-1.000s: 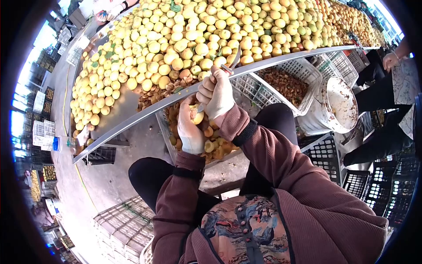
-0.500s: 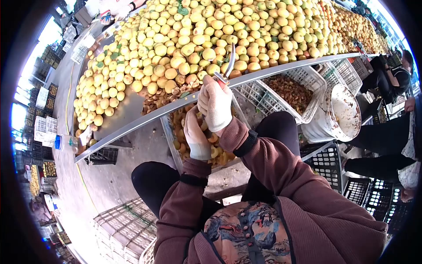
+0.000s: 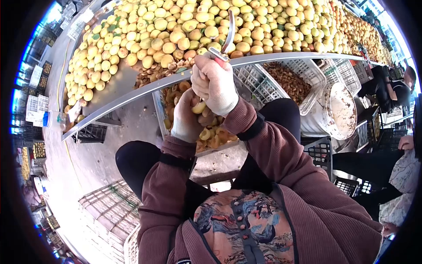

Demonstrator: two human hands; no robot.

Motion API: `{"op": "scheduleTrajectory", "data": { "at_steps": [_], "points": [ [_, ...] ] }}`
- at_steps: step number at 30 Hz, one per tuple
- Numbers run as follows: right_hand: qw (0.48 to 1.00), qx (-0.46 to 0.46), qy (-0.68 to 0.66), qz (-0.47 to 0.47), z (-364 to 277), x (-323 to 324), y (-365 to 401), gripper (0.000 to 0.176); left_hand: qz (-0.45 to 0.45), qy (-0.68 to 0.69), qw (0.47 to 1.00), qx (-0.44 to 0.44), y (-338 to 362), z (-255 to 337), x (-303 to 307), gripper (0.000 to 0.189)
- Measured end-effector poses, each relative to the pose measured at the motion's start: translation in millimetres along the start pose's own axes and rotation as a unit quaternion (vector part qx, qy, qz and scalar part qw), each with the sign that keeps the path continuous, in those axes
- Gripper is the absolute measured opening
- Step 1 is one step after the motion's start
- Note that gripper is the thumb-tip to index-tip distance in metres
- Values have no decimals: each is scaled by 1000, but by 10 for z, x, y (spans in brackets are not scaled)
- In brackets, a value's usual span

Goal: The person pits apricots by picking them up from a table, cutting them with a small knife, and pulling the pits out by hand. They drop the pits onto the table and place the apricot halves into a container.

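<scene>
apricot: just below the table rim, between both hands.
left hand: gloved, clamped around the apricot.
right hand: gloved, fisted on a knife, blade above the table rim.
crate: beneath the table rim, holding cut fruit.

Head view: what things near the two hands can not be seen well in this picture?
- Fruit in the left hand: mostly covered by both hands; cut or whole, unclear.
- Tool in the right hand: handle hidden in the fist.
- Crate below: far part hidden by the table rim.
- Person at right: cut off by the lens edge.
</scene>
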State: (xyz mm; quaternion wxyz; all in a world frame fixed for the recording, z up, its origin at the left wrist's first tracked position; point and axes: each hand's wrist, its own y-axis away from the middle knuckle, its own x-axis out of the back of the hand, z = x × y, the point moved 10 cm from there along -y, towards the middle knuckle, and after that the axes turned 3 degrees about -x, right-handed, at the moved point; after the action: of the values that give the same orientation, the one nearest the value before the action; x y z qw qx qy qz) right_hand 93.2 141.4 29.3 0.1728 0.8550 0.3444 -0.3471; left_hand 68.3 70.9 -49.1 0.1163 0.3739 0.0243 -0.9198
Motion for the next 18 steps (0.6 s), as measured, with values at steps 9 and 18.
{"op": "scheduleTrajectory", "data": {
  "at_steps": [9, 18],
  "points": [
    [996, -36, 22, -72, 88, -1, 50, 36, -60, 181, 967, 171, 61, -367, -119, 37],
    [997, 44, 60, 3, -322, 68, 52, 35, 163, -1, 985, 51, 59, -41, 238, 35]
  ]
}}
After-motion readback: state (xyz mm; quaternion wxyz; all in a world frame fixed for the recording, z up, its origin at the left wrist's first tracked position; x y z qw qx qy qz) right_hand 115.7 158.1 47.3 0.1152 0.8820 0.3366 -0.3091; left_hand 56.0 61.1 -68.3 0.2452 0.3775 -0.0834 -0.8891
